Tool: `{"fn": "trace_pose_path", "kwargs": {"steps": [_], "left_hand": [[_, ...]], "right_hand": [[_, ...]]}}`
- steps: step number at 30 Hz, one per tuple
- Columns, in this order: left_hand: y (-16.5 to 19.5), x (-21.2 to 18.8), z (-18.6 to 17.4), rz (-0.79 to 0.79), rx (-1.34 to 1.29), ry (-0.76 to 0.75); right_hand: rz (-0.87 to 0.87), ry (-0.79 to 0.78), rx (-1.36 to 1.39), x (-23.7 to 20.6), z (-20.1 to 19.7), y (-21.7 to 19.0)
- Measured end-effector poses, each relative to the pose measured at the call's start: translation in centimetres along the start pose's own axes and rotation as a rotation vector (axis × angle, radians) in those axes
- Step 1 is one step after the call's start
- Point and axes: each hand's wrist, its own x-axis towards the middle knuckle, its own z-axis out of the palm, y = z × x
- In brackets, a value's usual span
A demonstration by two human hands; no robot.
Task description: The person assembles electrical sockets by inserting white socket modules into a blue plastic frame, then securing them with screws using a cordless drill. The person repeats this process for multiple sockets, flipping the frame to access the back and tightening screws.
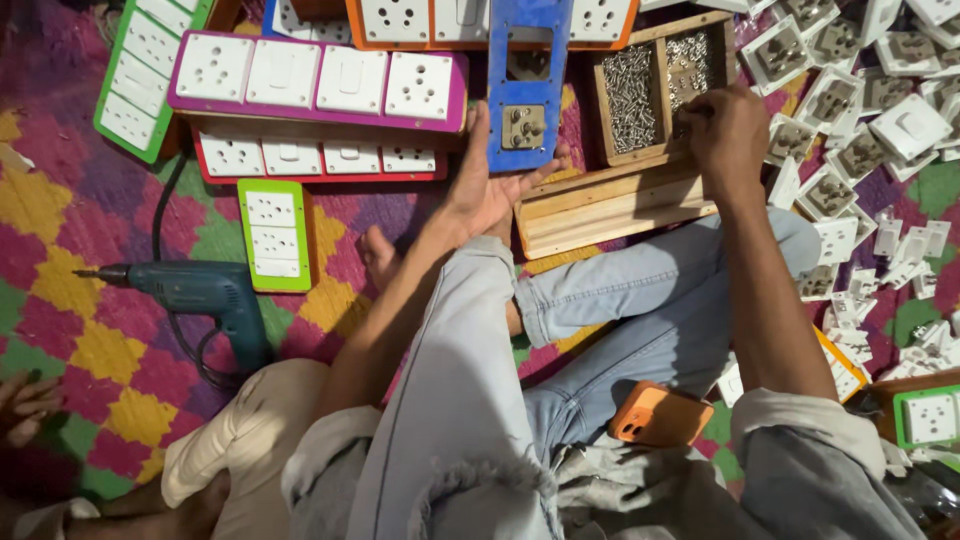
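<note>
Left hand (487,190) spread open, fingers apart, propping blue panel (527,85) from beneath, just left of wooden tray (655,150). Probably light, stiff plastic, slick on the face; best gripped by the long edges, clear of its one mounted socket. Right hand (727,125) dipped into the tray's two screw compartments, fingertips bunched; pinched on a screw or not, cannot tell. One drill (195,290) far left of tray, one orange phone (660,415) below.

Drill (195,292): one, at 9 o'clock. Phone (660,414), orange: one, at 5 o'clock. Screw tray (663,82): one, two compartments, at 1 o'clock. Blue plate (527,85): one, at 12 o'clock. Finished boards: purple (318,82), red (320,160), small green (273,235), one each. Loose white sockets (860,120): too many to count, at 2 o'clock.
</note>
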Motion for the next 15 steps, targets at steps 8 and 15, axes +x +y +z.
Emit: {"fn": "trace_pose_path", "kwargs": {"steps": [8, 15], "left_hand": [[0.2, -0.2, 0.4, 0.0, 0.026, 0.009], [0.3, -0.4, 0.3, 0.029, 0.086, -0.051]], "right_hand": [[-0.011, 0.092, 0.092, 0.2, 0.0, -1.3], [0.203, 0.109, 1.004, -3.5, 1.4, -7.5]]}}
